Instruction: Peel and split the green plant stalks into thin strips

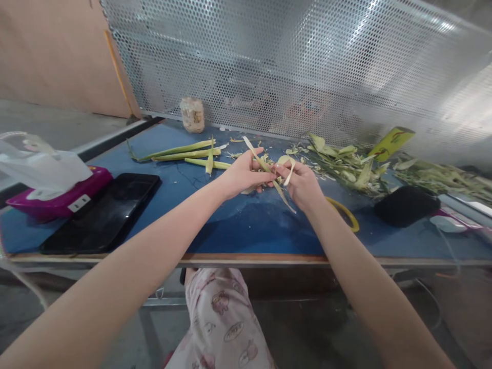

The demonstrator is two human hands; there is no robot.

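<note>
Above the middle of the blue table, my left hand pinches a long pale green leaf strip. One end points up and away; the other hangs down between the hands. My right hand is close beside it, thumb and fingers closed on a curled whitish-green leaf piece. The fingertips of the two hands almost meet. Small plant scraps lie under and behind them, partly hidden by the fingers. Left of my left hand lie several long green stalks, one short piece crossing another.
Leaf peelings heap at the right. Nearby are a yellow ring, a black rounded object and a yellow-green piece with red marks. At left: a black tablet, magenta tissue box. A jar stands by the perforated metal panel.
</note>
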